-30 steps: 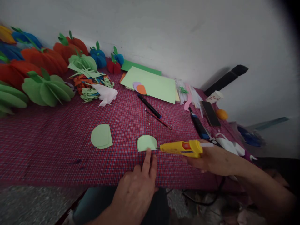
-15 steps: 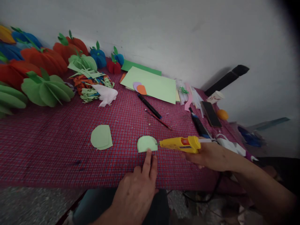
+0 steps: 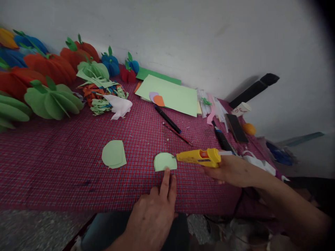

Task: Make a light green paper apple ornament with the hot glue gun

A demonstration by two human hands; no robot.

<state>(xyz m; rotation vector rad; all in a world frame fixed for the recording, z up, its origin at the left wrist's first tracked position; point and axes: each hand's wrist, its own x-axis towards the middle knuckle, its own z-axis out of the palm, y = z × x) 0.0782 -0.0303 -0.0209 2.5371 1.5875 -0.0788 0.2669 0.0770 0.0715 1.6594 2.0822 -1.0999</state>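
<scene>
My right hand (image 3: 227,170) is wrapped round a yellow hot glue gun (image 3: 197,157), with a whitish glue stick (image 3: 225,152) coming out of its rear. The gun's nozzle is at the upper right edge of a folded, half-round piece of light green paper (image 3: 164,161). With its index fingertip, my left hand (image 3: 154,209) presses on the lower edge of that piece; the index and middle fingers are stretched out and nothing is gripped. To the left lies a small stack of rounded light green paper cutouts (image 3: 113,153).
Paper pumpkins (image 3: 53,101) in several colours stand at the back left, beside paper scraps (image 3: 99,96). Behind the hands lie a black pen (image 3: 168,119), a thin pencil-like stick (image 3: 180,135) and light green sheets (image 3: 170,94). A phone (image 3: 236,128) and paper cup (image 3: 241,109) are at the right.
The glue gun has moved slightly left and up, its nozzle now over the paper's upper right edge. My left hand stays on the paper.
</scene>
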